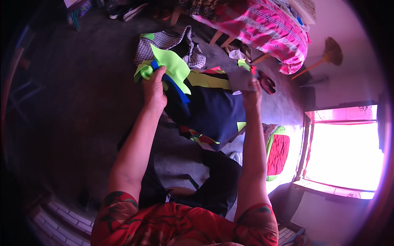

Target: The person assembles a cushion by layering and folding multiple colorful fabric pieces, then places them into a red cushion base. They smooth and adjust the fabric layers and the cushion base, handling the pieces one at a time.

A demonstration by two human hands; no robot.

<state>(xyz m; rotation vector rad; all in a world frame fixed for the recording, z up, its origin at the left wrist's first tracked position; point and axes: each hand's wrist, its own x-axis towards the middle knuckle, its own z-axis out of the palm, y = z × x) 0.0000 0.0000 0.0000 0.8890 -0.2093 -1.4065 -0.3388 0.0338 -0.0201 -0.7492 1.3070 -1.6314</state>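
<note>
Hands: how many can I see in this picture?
2: the left hand grips lime-green cloth and a blue strip; the right hand, farther right, holds grey cloth. No others show.

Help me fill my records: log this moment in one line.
left hand: holding lime piece, blue piece | right hand: holding grey piece | nearby: dark cloth

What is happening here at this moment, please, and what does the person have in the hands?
A person is handling pieces of cloth. The left hand grips bright green pieces together with a blue strip, while the right hand holds a grey piece. Between the forearms is a large dark cloth, with coloured scraps around it. Farther off, a checked cloth lies on the floor.
</note>
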